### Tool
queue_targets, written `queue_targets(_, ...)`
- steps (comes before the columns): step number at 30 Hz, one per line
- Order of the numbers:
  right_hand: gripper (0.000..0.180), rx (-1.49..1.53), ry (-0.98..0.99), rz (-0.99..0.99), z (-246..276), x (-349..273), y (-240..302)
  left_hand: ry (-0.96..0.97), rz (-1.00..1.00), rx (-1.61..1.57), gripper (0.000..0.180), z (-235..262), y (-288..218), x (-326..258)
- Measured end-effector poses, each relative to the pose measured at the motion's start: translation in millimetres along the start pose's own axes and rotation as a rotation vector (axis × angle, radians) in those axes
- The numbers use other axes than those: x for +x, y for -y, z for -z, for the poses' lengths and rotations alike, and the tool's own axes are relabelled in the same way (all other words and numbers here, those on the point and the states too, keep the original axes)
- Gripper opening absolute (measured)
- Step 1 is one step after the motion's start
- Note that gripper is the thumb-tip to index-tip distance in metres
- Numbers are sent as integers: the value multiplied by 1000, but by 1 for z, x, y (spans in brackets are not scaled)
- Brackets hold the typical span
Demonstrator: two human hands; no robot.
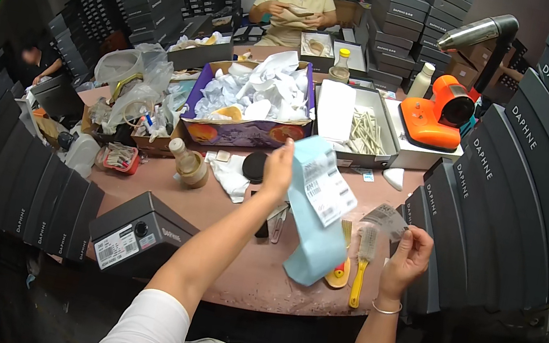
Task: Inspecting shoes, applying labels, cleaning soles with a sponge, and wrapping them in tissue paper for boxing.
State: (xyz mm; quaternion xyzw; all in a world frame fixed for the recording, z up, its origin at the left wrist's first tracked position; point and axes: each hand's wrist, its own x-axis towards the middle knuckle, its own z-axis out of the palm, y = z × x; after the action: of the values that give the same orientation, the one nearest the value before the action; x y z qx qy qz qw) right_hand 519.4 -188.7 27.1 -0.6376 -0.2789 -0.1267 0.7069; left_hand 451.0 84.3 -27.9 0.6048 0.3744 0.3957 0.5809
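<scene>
At lower left of the frame a black shoebox (135,231) sat on the brown table (248,281). Right of it, near centre, the left hand (278,170) was raised, fingers pressed together in a pinch on the top edge of a light blue label strip (316,216), which hung curling down above the table. Just right, a yellow-handled brush (363,261) lay flat. At centre right the right hand (408,258) pinched a small clear packet (387,219) between thumb and fingertips. An orange machine (438,116) stood at upper right.
</scene>
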Motion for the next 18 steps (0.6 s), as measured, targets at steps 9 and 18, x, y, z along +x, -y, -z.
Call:
queue_targets(9, 10, -91, 413, -306, 32, -55, -51, -299, 471, -453, 55, 46, 66, 57)
queue_targets(18, 11, 108, 655, -400, 2, -82, 5, 375, -422, 242, 34, 113, -29, -179)
